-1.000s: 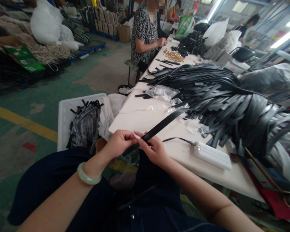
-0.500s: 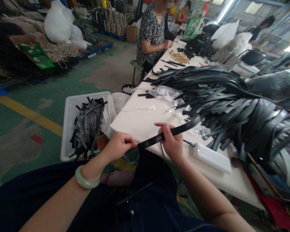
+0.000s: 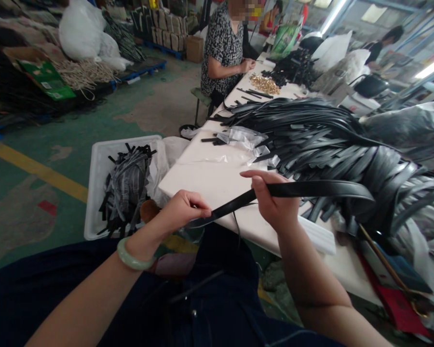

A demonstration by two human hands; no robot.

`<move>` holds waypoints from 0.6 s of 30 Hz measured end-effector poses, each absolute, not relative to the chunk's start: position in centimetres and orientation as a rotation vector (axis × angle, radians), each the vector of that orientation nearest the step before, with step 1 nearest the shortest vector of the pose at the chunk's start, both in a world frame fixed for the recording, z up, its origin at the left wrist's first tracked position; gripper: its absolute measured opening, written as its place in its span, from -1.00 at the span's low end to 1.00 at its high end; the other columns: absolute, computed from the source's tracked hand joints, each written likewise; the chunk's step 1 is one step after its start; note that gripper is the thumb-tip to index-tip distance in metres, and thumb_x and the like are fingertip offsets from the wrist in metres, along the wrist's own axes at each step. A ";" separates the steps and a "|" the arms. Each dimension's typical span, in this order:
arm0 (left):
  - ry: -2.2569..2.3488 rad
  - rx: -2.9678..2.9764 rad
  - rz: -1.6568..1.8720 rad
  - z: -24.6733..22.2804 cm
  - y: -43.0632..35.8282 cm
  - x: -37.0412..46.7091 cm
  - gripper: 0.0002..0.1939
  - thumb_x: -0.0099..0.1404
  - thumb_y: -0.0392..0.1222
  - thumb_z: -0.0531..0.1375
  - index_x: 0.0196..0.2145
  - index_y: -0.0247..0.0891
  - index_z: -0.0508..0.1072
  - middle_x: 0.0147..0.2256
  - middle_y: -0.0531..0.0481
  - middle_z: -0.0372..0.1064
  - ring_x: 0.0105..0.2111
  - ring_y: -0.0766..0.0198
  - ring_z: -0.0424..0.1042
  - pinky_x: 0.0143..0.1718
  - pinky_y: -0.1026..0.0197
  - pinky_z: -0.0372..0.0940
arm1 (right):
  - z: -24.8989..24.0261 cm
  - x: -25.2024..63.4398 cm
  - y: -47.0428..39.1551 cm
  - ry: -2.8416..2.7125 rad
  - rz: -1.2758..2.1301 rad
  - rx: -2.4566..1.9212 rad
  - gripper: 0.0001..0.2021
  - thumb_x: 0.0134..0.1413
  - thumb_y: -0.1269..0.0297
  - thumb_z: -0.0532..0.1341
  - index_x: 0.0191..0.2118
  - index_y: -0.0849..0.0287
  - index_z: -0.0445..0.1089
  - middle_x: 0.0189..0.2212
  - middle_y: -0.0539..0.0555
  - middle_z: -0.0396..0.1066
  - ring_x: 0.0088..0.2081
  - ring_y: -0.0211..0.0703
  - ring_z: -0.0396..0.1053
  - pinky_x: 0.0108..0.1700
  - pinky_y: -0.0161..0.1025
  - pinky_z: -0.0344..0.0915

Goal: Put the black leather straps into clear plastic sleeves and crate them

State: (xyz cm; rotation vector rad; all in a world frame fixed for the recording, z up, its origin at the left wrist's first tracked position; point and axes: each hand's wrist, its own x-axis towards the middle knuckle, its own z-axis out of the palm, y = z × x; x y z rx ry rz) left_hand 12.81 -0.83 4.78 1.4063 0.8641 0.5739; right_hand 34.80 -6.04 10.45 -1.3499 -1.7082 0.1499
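Note:
A black strap (image 3: 235, 203) runs between my hands over the near edge of the white table (image 3: 198, 176). My left hand (image 3: 188, 208), with a pale green bangle on its wrist, pinches the strap near one end. Farther along, my right hand (image 3: 277, 202) is closed round it, thumb on top and index finger stretched out to the left. Beyond that hand the strap's free part arcs to the right, in front of a large pile of black straps (image 3: 321, 140). A white power bank (image 3: 318, 235) lies partly behind my right forearm.
On the floor at the left stands a white bin (image 3: 90, 193) with black strips in it. Clear plastic (image 3: 244, 139) and small gold pieces (image 3: 264, 84) lie on the table. A seated person (image 3: 220, 58) works at its far side.
My right hand has moved right along the strap, and more of it now extends to the right of that hand. My left hand keeps its pinch, shifted slightly. The view has shifted a little.

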 end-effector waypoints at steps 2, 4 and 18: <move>0.893 1.306 0.554 4.9 -1.0 13.3 -0.90 -0.11 -0.27 0.39 -0.56 -0.33 0.58 -0.59 0.02 0.44 -0.55 0.35 0.35 -0.51 0.34 0.21 | 10.7 34.5 -6.3 -1.780 0.174 -1.334 -0.74 0.29 0.17 0.08 -0.14 0.06 0.52 -0.29 0.08 0.54 -0.25 -0.07 0.47 -0.15 -0.14 0.38; 0.878 1.234 0.542 5.0 -1.2 13.7 -0.87 -0.14 -0.27 0.41 -0.56 -0.33 0.57 -0.57 0.01 0.47 -0.55 0.34 0.37 -0.51 0.33 0.23 | 10.0 33.7 -6.6 -1.824 0.254 -1.313 -0.75 0.28 0.18 0.10 -0.10 0.04 0.51 -0.23 0.08 0.54 -0.17 -0.05 0.47 -0.10 -0.13 0.37; 0.954 1.442 0.477 3.4 -1.5 13.6 -0.91 -0.06 -0.25 0.35 -0.56 -0.34 0.57 -0.56 -0.03 0.48 -0.52 0.30 0.37 -0.48 0.31 0.23 | 5.5 33.6 -7.5 -0.977 0.683 -1.191 -0.57 0.24 -0.04 0.08 -0.35 0.18 0.55 -0.62 -0.03 0.14 -0.60 -0.31 0.06 -0.58 -0.30 0.01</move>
